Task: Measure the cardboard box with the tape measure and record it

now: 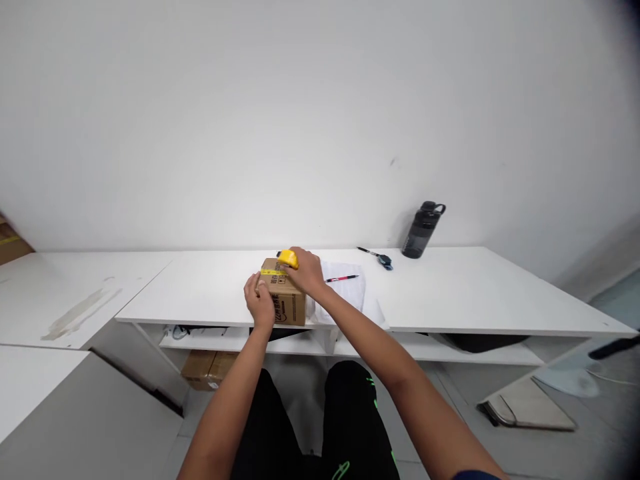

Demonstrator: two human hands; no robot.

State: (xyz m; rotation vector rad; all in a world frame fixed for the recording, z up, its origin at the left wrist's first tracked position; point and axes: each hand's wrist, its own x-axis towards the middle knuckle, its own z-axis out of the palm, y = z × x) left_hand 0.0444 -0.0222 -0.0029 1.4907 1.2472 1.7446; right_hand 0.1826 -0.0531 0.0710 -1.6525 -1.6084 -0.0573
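A small brown cardboard box (291, 308) with dark printing sits at the front edge of the white desk. My left hand (261, 305) grips its left side, the thumb on the near face and the fingers at the left top edge. Over the box top, my right hand (307, 272) is closed around a yellow tape measure (289, 258). Its yellow blade (273, 272) lies across the top of the box, with its left end near my left fingers. White paper sheets (353, 293) lie right of the box, partly behind my right forearm, with a red pen (343, 278) on them.
A dark water bottle (421, 230) stands at the back right by the wall. Another pen (367, 251) and a small dark object (385, 261) lie left of it. Under the desk is a shelf (215, 340), with cardboard boxes (207, 369) below it at left.
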